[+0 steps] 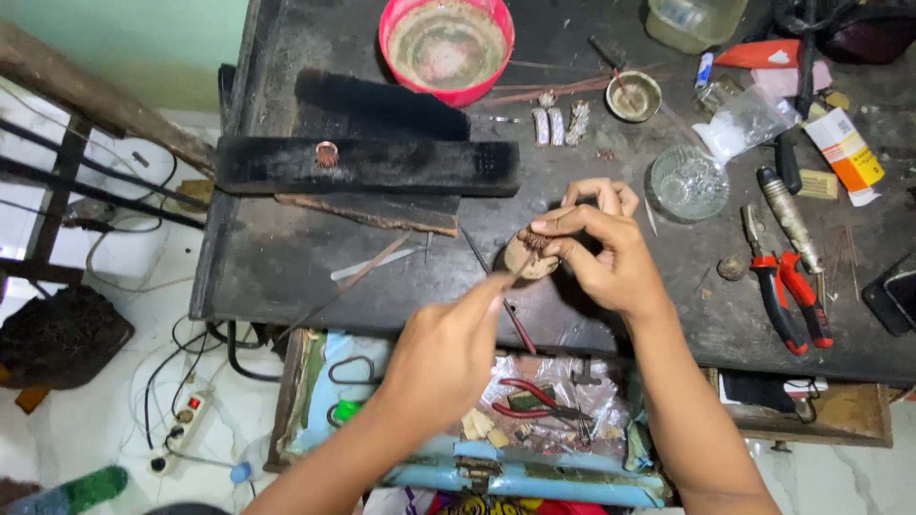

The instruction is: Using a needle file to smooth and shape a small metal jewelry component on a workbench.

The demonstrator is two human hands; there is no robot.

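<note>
My right hand [606,250] pinches a small coppery, beaded piece [534,238] between thumb and fingers, just over a small round wooden block [528,259] on the dark workbench [286,257]. My left hand [450,351] holds a thin pointed tool [510,279] whose tip reaches up to the piece. Both hands meet near the bench's middle front.
Red-handled pliers [787,296] lie to the right, a glass bowl [689,183] and small metal cup [634,95] behind. A red basin [446,46] sits at the back, black charred blocks [367,164] at left. An open drawer [496,420] with tools lies below.
</note>
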